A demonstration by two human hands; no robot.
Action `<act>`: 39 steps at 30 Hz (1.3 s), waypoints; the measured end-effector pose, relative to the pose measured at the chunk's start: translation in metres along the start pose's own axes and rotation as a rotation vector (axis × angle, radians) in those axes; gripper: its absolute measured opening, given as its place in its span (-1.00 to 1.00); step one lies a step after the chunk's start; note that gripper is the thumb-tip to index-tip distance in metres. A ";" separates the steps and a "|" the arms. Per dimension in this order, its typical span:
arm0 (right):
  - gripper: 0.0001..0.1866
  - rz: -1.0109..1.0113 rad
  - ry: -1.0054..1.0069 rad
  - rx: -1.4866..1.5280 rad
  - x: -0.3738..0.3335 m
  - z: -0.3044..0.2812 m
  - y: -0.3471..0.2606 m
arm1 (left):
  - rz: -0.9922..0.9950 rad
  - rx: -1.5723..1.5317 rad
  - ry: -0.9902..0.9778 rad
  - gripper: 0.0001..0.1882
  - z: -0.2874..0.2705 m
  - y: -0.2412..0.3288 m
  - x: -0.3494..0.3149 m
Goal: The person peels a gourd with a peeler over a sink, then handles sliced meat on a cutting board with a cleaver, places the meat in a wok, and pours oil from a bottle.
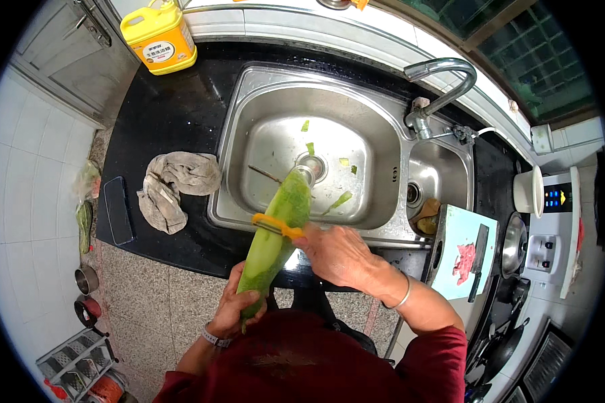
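Observation:
A long green gourd (265,252) slants over the front rim of the steel sink (245,127), its far end above the basin. My left hand (232,302) is closed around the near end of the gourd. In my right hand (339,252) is a yellow peeler (279,226), laid across the gourd's upper side. Below the peeler the flesh shows a paler green strip. Several bits of green peel (343,199) lie in the basin around the drain (310,168). A thin brown stick-like piece (265,173) sticks out beside the gourd's far end.
Left of the sink lie a crumpled grey cloth (175,188) and a dark phone (117,211). A yellow jug (160,41) stands at the back left. The faucet (444,94) rises behind the small basin. On the right, a cutting board (457,235) bears a knife (478,262) and sliced meat (464,262).

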State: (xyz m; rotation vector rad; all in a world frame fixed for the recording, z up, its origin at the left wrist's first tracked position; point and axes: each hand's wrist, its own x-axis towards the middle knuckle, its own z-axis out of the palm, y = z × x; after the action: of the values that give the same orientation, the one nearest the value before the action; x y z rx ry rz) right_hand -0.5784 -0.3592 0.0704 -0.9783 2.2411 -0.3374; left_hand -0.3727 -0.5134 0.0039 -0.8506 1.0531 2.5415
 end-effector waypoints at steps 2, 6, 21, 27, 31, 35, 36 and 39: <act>-0.80 -0.030 0.176 -0.054 0.014 0.020 0.036 | 0.031 0.003 -0.008 -0.32 -0.002 -0.001 0.003; -0.68 0.400 0.080 -0.067 0.043 -0.005 0.107 | 0.054 0.038 -0.021 -0.33 -0.004 -0.007 0.000; -0.71 0.405 0.018 -0.068 0.042 0.021 0.146 | 0.058 0.064 -0.005 -0.23 -0.018 -0.019 0.002; -0.67 0.146 0.155 0.175 0.035 -0.038 0.045 | 0.093 -0.023 -0.051 -0.27 -0.014 -0.007 0.010; -0.69 0.047 -0.006 0.071 0.019 -0.029 0.003 | 0.057 -0.039 -0.077 -0.29 -0.014 -0.012 0.003; -0.74 0.418 -0.105 -0.040 0.042 -0.001 0.120 | 0.113 -0.024 -0.050 -0.22 -0.022 -0.023 0.003; -0.72 0.380 0.111 -0.035 0.027 0.016 0.115 | 0.169 -0.083 -0.058 -0.23 -0.016 -0.034 -0.003; -0.74 0.438 0.145 0.115 0.037 0.011 0.097 | 0.039 -0.088 -0.081 -0.30 -0.023 -0.019 -0.003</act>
State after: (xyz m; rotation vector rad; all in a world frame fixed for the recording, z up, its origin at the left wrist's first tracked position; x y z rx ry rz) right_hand -0.6432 -0.3192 -0.0004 -0.3953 2.4590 -0.3421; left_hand -0.3519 -0.5164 -0.0182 -0.7490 0.9488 2.6475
